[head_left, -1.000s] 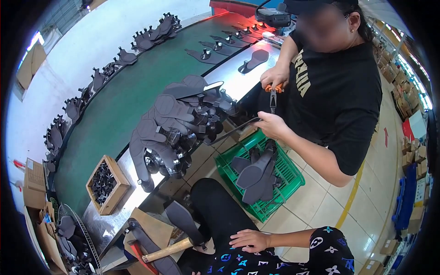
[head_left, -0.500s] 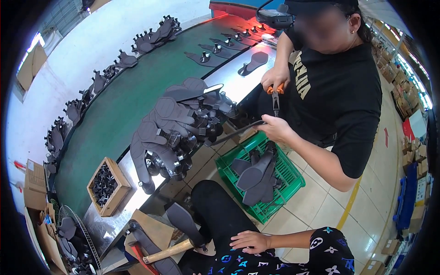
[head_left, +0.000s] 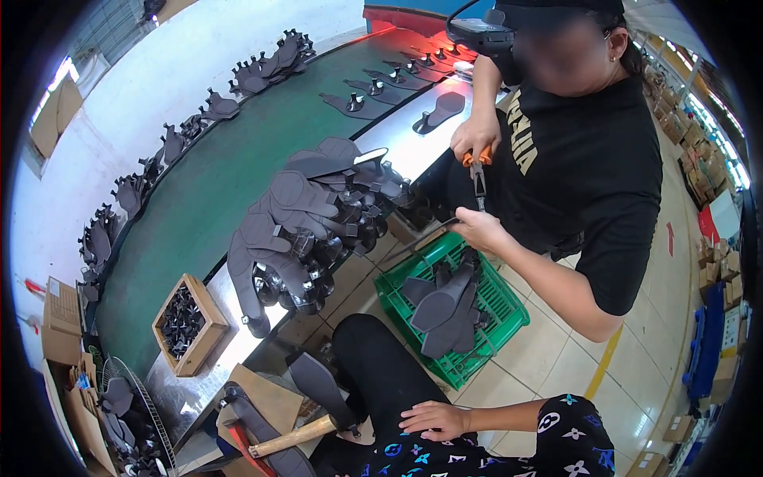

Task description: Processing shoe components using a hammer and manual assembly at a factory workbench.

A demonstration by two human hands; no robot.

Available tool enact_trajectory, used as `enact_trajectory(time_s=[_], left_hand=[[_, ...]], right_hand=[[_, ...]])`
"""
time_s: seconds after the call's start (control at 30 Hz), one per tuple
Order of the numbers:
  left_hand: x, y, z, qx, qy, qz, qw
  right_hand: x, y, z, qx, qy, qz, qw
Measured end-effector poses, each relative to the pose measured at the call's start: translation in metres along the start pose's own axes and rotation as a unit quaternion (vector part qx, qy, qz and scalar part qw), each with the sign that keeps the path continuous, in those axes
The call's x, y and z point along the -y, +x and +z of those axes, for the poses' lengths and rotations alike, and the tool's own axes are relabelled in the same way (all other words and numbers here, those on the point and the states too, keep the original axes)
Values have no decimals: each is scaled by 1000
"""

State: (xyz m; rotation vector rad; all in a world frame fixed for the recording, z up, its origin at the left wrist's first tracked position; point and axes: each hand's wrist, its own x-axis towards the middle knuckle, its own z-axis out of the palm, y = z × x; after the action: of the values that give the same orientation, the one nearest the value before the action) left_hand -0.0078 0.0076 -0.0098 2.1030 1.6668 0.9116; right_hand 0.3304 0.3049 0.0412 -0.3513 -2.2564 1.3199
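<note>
My right hand lies flat on my black-clad thigh, fingers apart, holding nothing. My left hand is out of sight. Closest to the right hand is a dark grey shoe sole with a black heel, tilted beside my knee. A hammer with a wooden handle and red head rests across another dark sole at the lower left. Opposite me, a co-worker in a black shirt grips orange-handled pliers in one hand and a dark sole, seen nearly edge-on, in the other.
Heeled soles are heaped on the bench edge. A wooden box of small black parts stands nearer. The green conveyor belt carries more soles. On the tiled floor, a green crate holds several soles. A wire-guarded fan is at lower left.
The co-worker's hands and pliers have shifted slightly, and the sole held there has tilted. My right hand has stayed in place.
</note>
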Motion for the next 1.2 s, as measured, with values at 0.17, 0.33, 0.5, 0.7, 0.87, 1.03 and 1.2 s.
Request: enact_trajectory(time_s=[0.17,0.33,0.5,0.7,0.87,1.03,1.2], left_hand=[[2,-10,5,-7,-45,-53,998],[4,-24,11,-12,-90,-103,990],[11,-32,11,-8,-82,-98,992],[14,-35,13,0,-71,-86,994],[16,-32,13,6,-61,-76,995],[21,-27,15,12,-52,-65,996],[29,-21,18,19,-44,-52,997]], right_hand=[[0,1,-1,0,5,-1,1000],[2,-1,-1,0,8,2,1000],[-2,-1,2,-2,11,-3,1000],[-1,-1,1,-6,8,-3,1000],[0,0,0,-2,9,-2,1000],[-1,0,-1,3,4,1,1000],[-1,-1,0,-2,2,2,1000]])
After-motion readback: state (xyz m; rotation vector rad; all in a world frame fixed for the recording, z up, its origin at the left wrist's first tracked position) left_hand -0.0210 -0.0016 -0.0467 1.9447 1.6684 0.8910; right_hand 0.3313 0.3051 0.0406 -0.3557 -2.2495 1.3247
